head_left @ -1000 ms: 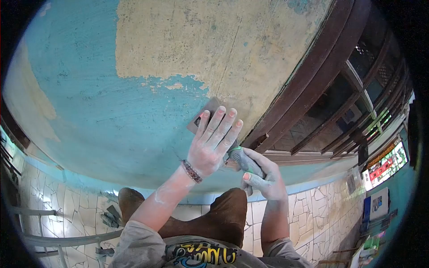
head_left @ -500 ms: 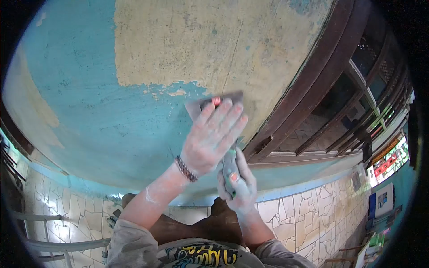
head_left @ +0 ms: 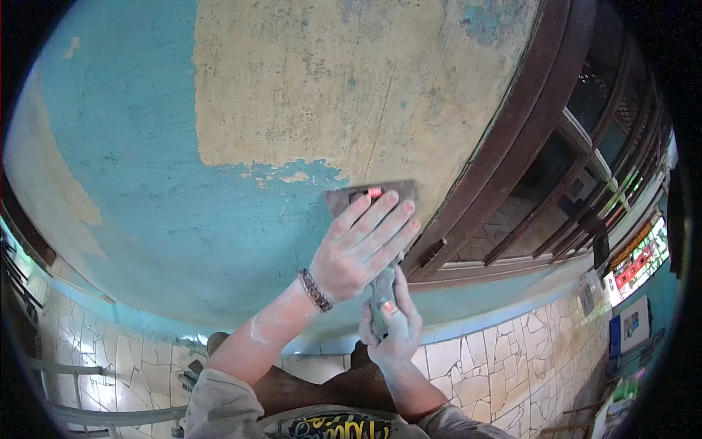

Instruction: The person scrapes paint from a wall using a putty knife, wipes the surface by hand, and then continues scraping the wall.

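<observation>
A wide scraper blade (head_left: 338,200) lies against the wall at the lower edge of a bare beige patch (head_left: 292,95) in the blue paint (head_left: 139,161). My left hand (head_left: 358,245), dusted white and with a dark bracelet (head_left: 314,290) at the wrist, rests over the blade with its fingers stretched out flat. Below it, my right hand (head_left: 396,329) wraps round the scraper's grey-green handle (head_left: 382,293). The left palm covers part of the tool.
A brown wooden frame with barred panes (head_left: 504,146) borders the wall on the right. Pale stone-pattern floor (head_left: 468,373) lies below the wall, past my knees. Grey rails (head_left: 110,417) stand at the lower left, and a framed picture (head_left: 632,325) is at the right.
The view has tilted slightly, so the wall sits lower in it. Both hands and the scraper have shifted a little to the right along the wall.
</observation>
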Demonstrator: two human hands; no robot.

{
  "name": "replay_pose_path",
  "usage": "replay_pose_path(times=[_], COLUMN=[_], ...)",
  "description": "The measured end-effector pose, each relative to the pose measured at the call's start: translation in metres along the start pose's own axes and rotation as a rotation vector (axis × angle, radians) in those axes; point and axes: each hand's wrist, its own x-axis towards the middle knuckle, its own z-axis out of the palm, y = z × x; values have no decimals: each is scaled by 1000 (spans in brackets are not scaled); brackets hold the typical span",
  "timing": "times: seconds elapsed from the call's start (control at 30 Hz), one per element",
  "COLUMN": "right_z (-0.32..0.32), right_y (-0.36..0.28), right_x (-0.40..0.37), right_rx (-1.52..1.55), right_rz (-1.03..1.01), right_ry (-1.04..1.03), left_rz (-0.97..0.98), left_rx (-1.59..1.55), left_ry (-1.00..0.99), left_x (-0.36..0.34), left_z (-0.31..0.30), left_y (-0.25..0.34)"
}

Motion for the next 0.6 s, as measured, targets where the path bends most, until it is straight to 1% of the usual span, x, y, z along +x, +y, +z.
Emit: replay_pose_path(times=[0.07, 0.13, 0.27, 0.37, 0.4, 0.5, 0.53, 0.6], right_z=[6, 11, -2, 14, 21, 6, -1, -4], right_y=[-8, -10, 7, -23, -33, -6, 4, 6], right_x=[9, 8, -7, -9, -11, -11, -11, -11], right_rx=[31, 35, 24, 2, 16, -22, -31, -60], right_rz=[-19, -10, 7, 49, 62, 14, 4, -21], right_ry=[-19, 3, 16, 105, 104, 63, 65, 70], left_rz=[-12, -19, 24, 0, -15, -16, -8, 54], left_rx=[24, 6, -16, -52, -61, -41, -38, -51], left_ry=[15, 2, -37, -25, -13, -22, -60, -54], left_x=[14, 10, 2, 8, 12, 0, -4, 1], left_z=[-11, -9, -3, -10, -12, -3, -2, -2], left_y=[-5, -4, -4, 3, 3, 4, 7, -2])
